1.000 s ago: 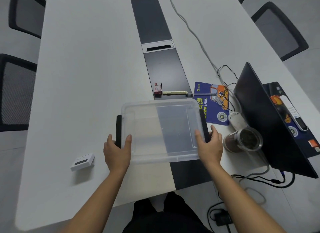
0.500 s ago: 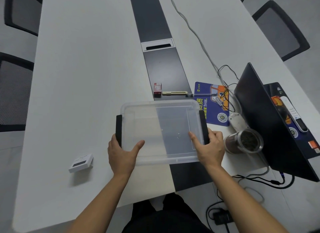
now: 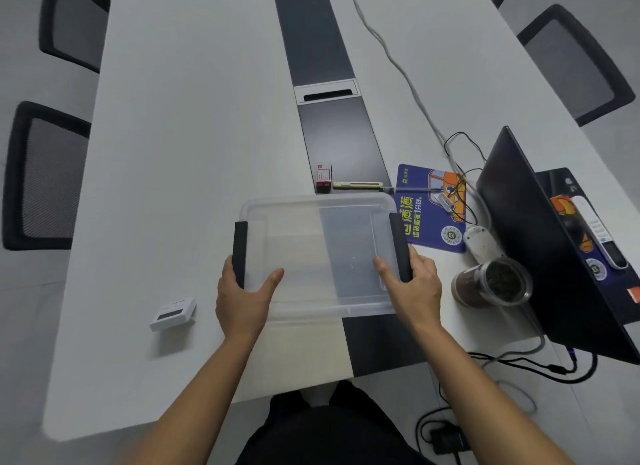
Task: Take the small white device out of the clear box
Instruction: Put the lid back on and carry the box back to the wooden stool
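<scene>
Setting: long white tabletop (image 3: 180, 153) with a dark strip down its middle and a cable slot (image 3: 327, 94) set in it; black mesh chairs (image 3: 45, 174) along both sides.

Box (image 3: 318, 253): clear plastic, lid on, black latch on each short side, resting across the dark strip near the front edge. Nothing shows through the lid.

Left hand (image 3: 242, 302): at the box's left near corner, fingers wrapped round the left latch (image 3: 239, 250), thumb spread across the lid. Gripping the box.

Right hand (image 3: 412, 288): at the right near corner, fingers curled over the right latch (image 3: 400, 243), thumb lying on the lid. Gripping the box.

Device (image 3: 173, 314): small, white, with a dark window on its face; lies on the tabletop left of the box, apart from it and outside it, near the left hand but not touching.

Beyond the box: a red packet (image 3: 323, 177) and a pale cutter (image 3: 356, 185), side by side on the strip.

Right of the box: blue printed pad (image 3: 429, 212) with tangled wires on it; a clear jar (image 3: 491, 284) of dark contents just beside the right hand; an open laptop (image 3: 540, 243) seen from behind its screen; a grey cable (image 3: 391, 56) running up the tabletop.
</scene>
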{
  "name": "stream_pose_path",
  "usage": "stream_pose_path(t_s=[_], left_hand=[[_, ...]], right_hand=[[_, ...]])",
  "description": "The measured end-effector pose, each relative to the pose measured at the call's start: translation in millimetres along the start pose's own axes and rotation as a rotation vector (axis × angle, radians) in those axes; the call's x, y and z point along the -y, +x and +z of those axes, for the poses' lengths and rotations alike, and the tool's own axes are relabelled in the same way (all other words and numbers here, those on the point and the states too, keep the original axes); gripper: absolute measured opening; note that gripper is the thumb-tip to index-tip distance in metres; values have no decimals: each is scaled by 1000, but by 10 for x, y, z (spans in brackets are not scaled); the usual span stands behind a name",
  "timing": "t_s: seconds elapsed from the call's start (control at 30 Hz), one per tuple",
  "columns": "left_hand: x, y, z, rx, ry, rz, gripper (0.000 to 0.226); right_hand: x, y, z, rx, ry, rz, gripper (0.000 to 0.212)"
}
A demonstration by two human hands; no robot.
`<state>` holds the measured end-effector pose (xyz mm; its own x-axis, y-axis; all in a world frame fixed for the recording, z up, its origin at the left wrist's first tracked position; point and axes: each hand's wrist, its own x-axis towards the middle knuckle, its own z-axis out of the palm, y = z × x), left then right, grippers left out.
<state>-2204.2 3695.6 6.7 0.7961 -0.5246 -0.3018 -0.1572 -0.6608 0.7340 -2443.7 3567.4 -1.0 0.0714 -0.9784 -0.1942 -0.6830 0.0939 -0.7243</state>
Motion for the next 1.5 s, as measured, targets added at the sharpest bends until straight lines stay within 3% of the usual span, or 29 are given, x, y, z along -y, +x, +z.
stream_pose_path(t_s=[0.1,0.2,0.3,0.4,0.5,0.83,0.97,1.13,1.33,1.5], left_hand=[[16,-119,-269,-76,-84,-1,92],[29,-305,-579,-175,-162,-10,85],[136,-511,-914,-330,-198,-36,82],[328,-758,-1332,-480,-233,-86,81],[556,-1005,-1809,-605,-285,-113,63],[2141,-1485,-3654,-901,-390,-239,67],[2854,-1514,-4507,-954,-363,-294,74],[3229,-1287,-5355,-959,-345,-266,72],[3348,-446,-6014,-878,-352,-147,65],[3419,678,-6559,-809,-301,-94,74]], right_hand=[[209,-72,27,21,112,-64,87],[507,-150,110,66,188,-146,79],[820,-275,282,170,246,-202,70],[1129,-514,543,303,301,-263,75],[1492,-882,840,420,340,-337,76],[2656,-2801,2325,644,309,-565,73],[3088,-3653,2991,686,292,-609,70],[3606,-4240,3539,667,330,-599,72],[4145,-4233,4040,550,382,-567,71],[4784,-3947,4773,506,428,-552,78]])
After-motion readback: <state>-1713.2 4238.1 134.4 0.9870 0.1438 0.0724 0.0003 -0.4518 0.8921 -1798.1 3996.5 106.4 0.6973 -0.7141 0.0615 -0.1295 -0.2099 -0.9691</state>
